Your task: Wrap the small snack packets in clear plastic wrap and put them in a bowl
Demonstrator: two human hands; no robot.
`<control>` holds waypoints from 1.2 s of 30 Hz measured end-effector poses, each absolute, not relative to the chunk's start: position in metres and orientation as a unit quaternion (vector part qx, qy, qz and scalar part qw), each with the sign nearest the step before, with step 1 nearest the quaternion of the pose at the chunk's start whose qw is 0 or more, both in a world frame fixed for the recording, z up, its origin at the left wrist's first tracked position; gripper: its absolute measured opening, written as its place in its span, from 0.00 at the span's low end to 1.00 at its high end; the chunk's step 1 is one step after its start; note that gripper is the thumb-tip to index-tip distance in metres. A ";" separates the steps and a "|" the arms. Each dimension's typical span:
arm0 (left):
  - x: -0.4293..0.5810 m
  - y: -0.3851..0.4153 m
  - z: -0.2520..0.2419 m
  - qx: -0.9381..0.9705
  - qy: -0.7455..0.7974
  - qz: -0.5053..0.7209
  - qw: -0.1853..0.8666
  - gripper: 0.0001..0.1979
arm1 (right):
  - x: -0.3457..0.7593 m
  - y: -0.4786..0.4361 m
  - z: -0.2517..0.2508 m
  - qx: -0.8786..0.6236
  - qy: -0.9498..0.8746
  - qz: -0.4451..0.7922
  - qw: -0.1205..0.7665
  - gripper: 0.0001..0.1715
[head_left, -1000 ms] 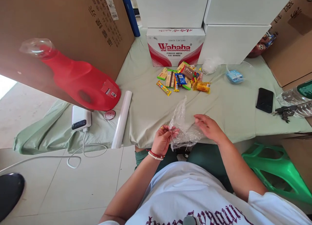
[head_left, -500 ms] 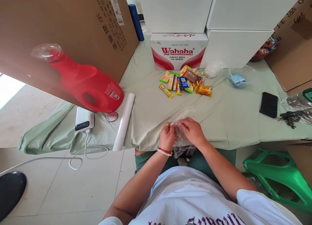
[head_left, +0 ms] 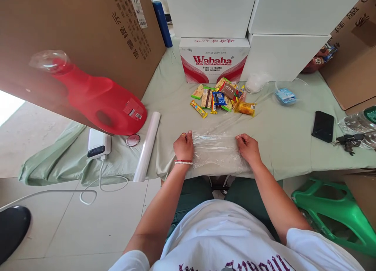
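A clear plastic bag (head_left: 216,147) is stretched sideways between my two hands, just above the front edge of the cloth-covered table. My left hand (head_left: 184,146) is closed on its left edge, thumb upward. On the opposite edge, my right hand (head_left: 248,147) pinches the plastic. The bag is creased and see-through, and I make out nothing inside it. Beyond the hands lies a pile of wrapped snacks (head_left: 219,98) in green, brown, blue and yellow packaging.
Left of my hands lie a white plastic roll (head_left: 147,147), a power bank (head_left: 99,143) with a cable, and a red jug (head_left: 102,100). A Wahaba carton (head_left: 214,61) stands at the back. Rightward are a blue packet (head_left: 285,96), a black phone (head_left: 323,126) and keys (head_left: 349,142).
My hands were close together on the bunched plastic bag. They have moved apart, left and right, and the bag is now spread between them. The snack pile is unchanged.
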State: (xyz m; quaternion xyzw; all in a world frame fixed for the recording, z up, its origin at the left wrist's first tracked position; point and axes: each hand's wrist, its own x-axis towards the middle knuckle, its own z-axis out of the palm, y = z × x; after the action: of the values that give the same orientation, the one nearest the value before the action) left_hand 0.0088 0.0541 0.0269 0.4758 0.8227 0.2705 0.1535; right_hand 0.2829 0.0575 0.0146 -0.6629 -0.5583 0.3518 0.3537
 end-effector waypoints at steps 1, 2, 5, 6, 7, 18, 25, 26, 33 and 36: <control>0.006 0.055 0.028 0.477 0.835 0.241 0.132 0.21 | 0.283 0.056 0.015 -0.666 -0.557 0.353 0.348 0.21; 0.004 0.057 0.028 0.473 0.847 0.213 0.118 0.20 | 0.282 0.055 0.016 -0.669 -0.555 0.356 0.343 0.21; -0.002 0.057 0.027 0.458 0.864 0.182 0.101 0.16 | 0.281 0.054 0.018 -0.676 -0.551 0.356 0.336 0.22; -0.003 0.056 0.026 0.457 0.862 0.201 0.082 0.15 | 0.281 0.054 0.019 -0.678 -0.552 0.350 0.335 0.22; -0.003 0.054 0.025 0.461 0.855 0.235 0.049 0.16 | 0.281 0.054 0.018 -0.681 -0.554 0.344 0.333 0.22; 0.016 0.036 0.022 0.795 0.594 0.123 0.026 0.25 | 0.294 0.060 0.013 -0.677 -0.533 0.384 0.331 0.20; -0.002 0.032 0.018 0.781 0.622 0.026 0.057 0.37 | 0.331 0.059 0.038 -0.725 -0.627 0.116 0.261 0.20; -0.001 0.030 0.017 0.780 0.622 0.029 0.056 0.37 | 0.328 0.058 0.045 -0.717 -0.639 0.075 0.267 0.21; 0.002 0.030 0.018 0.767 0.634 0.064 0.077 0.32 | 0.270 0.008 0.047 -0.361 -0.899 0.156 0.191 0.23; 0.001 0.031 0.017 0.765 0.635 0.076 0.082 0.29 | 0.274 -0.038 0.028 -0.268 -0.933 0.202 0.128 0.22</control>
State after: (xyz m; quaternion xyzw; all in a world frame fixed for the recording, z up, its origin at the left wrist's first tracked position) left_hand 0.0009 0.0308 0.0167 0.7648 0.6345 0.0759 0.0816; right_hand 0.2741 -0.0376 0.0284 -0.2682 -0.9332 0.2018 0.1283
